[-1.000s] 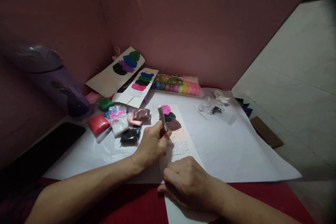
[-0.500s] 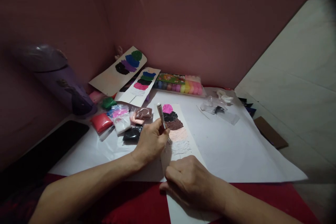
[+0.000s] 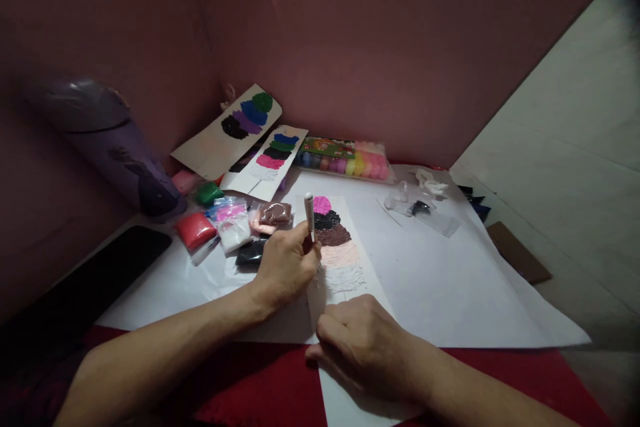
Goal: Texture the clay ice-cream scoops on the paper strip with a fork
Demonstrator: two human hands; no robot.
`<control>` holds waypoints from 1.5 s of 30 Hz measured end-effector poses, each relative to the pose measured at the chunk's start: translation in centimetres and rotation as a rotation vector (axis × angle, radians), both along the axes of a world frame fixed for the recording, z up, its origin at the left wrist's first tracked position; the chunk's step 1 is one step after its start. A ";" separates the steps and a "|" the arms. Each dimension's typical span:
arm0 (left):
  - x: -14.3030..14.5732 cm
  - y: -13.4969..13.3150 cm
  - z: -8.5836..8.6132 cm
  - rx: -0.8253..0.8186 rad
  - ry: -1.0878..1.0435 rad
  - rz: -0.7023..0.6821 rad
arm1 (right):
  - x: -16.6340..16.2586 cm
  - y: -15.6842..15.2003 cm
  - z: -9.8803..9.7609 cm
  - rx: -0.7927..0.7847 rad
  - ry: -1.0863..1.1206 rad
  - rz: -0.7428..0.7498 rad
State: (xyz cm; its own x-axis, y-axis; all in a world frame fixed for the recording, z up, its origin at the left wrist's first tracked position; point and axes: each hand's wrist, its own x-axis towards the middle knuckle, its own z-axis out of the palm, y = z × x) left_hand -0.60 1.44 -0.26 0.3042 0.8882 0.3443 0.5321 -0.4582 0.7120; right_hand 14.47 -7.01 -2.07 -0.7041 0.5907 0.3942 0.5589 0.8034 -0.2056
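Note:
My left hand [image 3: 289, 261] is closed around a fork [image 3: 310, 215] with a white ribbed handle. It holds the fork nearly upright, its thin prongs down at the left edge of a white layer of clay [image 3: 345, 278]. That layer is the lowest of several textured clay bands on a white paper strip [image 3: 376, 300]; peach, brown, black and pink [image 3: 322, 205] bands lie above it. My right hand [image 3: 363, 347] rests curled on the lower part of the strip, holding it by the left edge with the thumb. Its fingertips are hidden.
Left of the strip lie clay packets in red [image 3: 195, 231], green [image 3: 209, 193], brown [image 3: 275, 213] and black [image 3: 250, 253]. Behind are two decorated paper strips [image 3: 200, 155] and a pack of coloured clay [image 3: 345, 160]. A purple bottle [image 3: 135, 167] and dark phone-like slab [image 3: 125, 257] stand left. Clear plastic [image 3: 440, 223] lies right.
The fork has tipped more upright, and my left hand has shifted very slightly. My right hand keeps its place on the strip. The whole view has moved a little.

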 end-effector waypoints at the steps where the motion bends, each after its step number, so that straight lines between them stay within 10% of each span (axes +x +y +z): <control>1: 0.0 0.0 0.1 0.010 0.007 0.005 | 0.0 0.0 0.0 0.001 -0.003 0.002; 11: -0.3 0.0 0.6 0.118 -0.105 -0.020 | 0.0 0.0 0.1 0.016 -0.010 0.005; 22: 1.0 -1.2 -1.2 -0.258 -0.257 -0.098 | 0.1 0.0 0.0 0.036 -0.025 0.003; 45: 0.0 -0.2 0.2 -0.072 -0.092 -0.068 | 0.0 0.1 0.1 0.019 -0.011 0.015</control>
State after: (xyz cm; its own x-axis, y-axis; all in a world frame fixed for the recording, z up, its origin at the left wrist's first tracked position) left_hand -0.58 1.21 -0.09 0.3347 0.8900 0.3095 0.4323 -0.4369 0.7888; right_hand 14.49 -6.94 -1.99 -0.7174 0.5723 0.3972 0.5486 0.8155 -0.1841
